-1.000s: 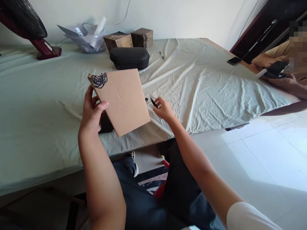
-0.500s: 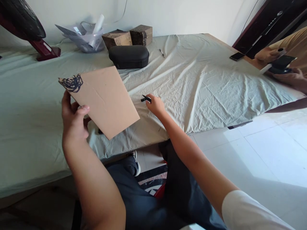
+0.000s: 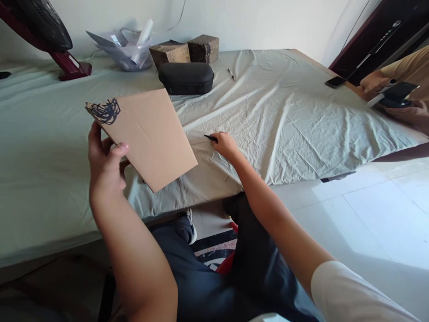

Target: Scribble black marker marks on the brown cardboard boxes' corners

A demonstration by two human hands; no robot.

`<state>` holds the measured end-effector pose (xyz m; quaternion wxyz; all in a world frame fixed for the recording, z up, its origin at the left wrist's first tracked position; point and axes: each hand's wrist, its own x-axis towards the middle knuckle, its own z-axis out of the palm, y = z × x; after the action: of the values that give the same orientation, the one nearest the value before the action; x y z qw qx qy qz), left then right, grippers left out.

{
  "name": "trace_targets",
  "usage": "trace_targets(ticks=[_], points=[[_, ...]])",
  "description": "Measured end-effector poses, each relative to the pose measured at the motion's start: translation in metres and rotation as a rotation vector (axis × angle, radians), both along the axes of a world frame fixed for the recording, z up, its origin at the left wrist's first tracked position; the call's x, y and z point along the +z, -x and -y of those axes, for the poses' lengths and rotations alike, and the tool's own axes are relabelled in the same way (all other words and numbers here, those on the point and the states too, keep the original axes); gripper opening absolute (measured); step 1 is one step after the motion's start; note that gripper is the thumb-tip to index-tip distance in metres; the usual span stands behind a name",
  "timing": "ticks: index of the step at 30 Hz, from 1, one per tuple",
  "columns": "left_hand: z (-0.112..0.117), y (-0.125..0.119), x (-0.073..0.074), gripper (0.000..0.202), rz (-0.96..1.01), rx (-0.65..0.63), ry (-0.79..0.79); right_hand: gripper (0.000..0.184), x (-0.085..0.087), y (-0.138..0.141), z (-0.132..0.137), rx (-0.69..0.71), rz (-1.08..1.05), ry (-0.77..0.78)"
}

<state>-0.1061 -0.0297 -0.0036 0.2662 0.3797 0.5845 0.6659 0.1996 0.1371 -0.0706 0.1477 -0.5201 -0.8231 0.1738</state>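
Observation:
My left hand (image 3: 107, 163) is closed on the left edge of a brown piece of cardboard (image 3: 150, 134), with the thumb in front and the other fingers partly hidden behind it. The cardboard is tilted above the cloth, and dark looping scribbles cover its upper left corner. To the right of it, my right hand (image 3: 226, 145) is closed around a black marker (image 3: 211, 138), whose pointed end faces left toward the cardboard. A gap separates the marker from the cardboard. Something small and dark shows just under the cardboard's lower left edge; I cannot make it out.
A wrinkled pale green cloth (image 3: 301, 112) covers the table. Behind the cardboard are a black case (image 3: 186, 78), two patterned boxes (image 3: 204, 49), a plastic basket (image 3: 134, 58) and a pen (image 3: 231, 74). A fan (image 3: 72, 67) stands far left. At right, a person's hands (image 3: 375, 82) hold a device near a phone (image 3: 335, 82).
My right hand has shifted slightly right with the marker, whose pointed end now shows more plainly. The whole view has turned a little; my left hand still holds the cardboard.

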Motion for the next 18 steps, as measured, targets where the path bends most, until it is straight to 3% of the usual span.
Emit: trace_targets(ticks=[4, 8, 18], points=[[-0.001, -0.001, 0.001, 0.116, 0.029, -0.015, -0.017, 0.056, 0.000, -0.028, 0.001, 0.032, -0.144, 0.006], [-0.001, -0.001, 0.000, 0.120, 0.020, -0.026, -0.018, 0.036, 0.002, -0.045, 0.009, -0.059, -0.099, 0.076], [-0.011, 0.011, -0.012, 0.121, 0.031, 0.010, -0.059, 0.028, 0.013, -0.046, 0.032, -0.081, 0.161, 0.172]])
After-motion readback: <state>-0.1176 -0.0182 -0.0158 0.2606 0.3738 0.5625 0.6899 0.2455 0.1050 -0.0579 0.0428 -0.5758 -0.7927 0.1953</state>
